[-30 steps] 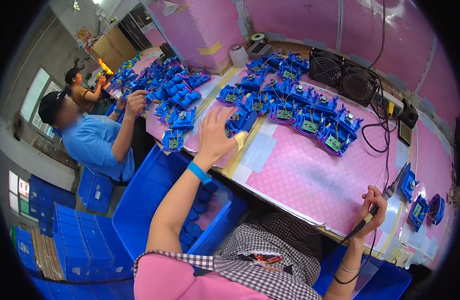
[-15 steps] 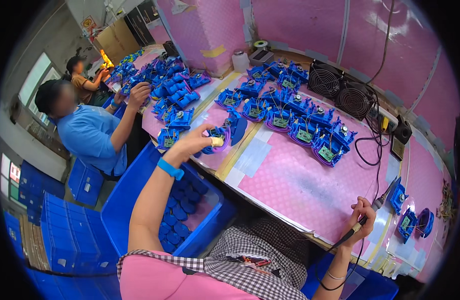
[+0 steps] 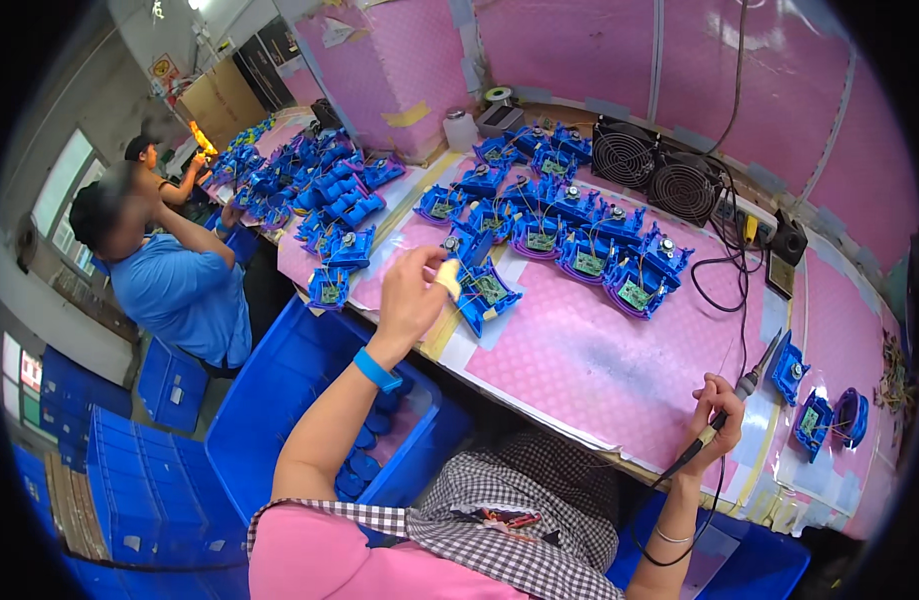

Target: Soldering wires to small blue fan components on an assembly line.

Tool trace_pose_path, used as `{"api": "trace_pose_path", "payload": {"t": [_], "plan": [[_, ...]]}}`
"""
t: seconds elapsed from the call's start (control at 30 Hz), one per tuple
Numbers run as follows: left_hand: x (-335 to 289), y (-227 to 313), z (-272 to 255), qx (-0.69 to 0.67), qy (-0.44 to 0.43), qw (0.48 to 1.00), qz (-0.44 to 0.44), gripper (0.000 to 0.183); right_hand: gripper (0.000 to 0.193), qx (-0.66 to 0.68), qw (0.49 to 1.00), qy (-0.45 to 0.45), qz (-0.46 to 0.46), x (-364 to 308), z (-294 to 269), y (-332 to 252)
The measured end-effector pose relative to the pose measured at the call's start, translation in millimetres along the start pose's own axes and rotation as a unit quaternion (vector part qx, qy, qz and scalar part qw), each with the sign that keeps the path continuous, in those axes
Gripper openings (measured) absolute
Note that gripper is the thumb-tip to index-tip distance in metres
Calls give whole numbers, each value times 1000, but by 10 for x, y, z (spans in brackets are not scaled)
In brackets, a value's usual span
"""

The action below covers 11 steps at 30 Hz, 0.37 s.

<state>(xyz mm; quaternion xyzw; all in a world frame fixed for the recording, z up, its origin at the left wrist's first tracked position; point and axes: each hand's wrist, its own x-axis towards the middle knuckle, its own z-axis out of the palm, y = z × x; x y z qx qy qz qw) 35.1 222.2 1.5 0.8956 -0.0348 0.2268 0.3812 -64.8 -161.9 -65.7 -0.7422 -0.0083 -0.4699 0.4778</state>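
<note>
My left hand (image 3: 411, 300) is closed on the edge of a blue plastic housing (image 3: 487, 292), over the left part of the pink bench mat. A green circuit board shows inside that housing, and a round metal part sits beside my fingers. Pale yellow wrapping covers a fingertip of this hand. At the right, my right hand (image 3: 717, 412) grips a soldering iron (image 3: 747, 384), its pointed metal end slanting up and to the right. Close to the tip lies another blue housing (image 3: 787, 372).
Several wired blue housings (image 3: 587, 262) stand in rows behind, before two black fans (image 3: 651, 170). Two more pieces (image 3: 811, 424) lie far right. A blue bin (image 3: 249, 400) with blue parts stands below left. Black cables (image 3: 744, 262) hang nearby. A co-worker (image 3: 184, 290) sits left.
My left hand has moved right with the housing, which has turned so its circuit board faces up more. My right hand still holds the iron. The co-worker's arm has risen toward the head.
</note>
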Motion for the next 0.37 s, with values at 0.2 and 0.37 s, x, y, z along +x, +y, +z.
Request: {"api": "trace_pose_path", "payload": {"t": [0.2, 0.37], "plan": [[424, 46, 512, 231, -25, 972, 39, 22, 17, 20, 1000, 1, 11, 10, 31, 3], [608, -131, 311, 284, -200, 935, 74, 22, 16, 20, 1000, 0, 20, -6, 0, 39]]}}
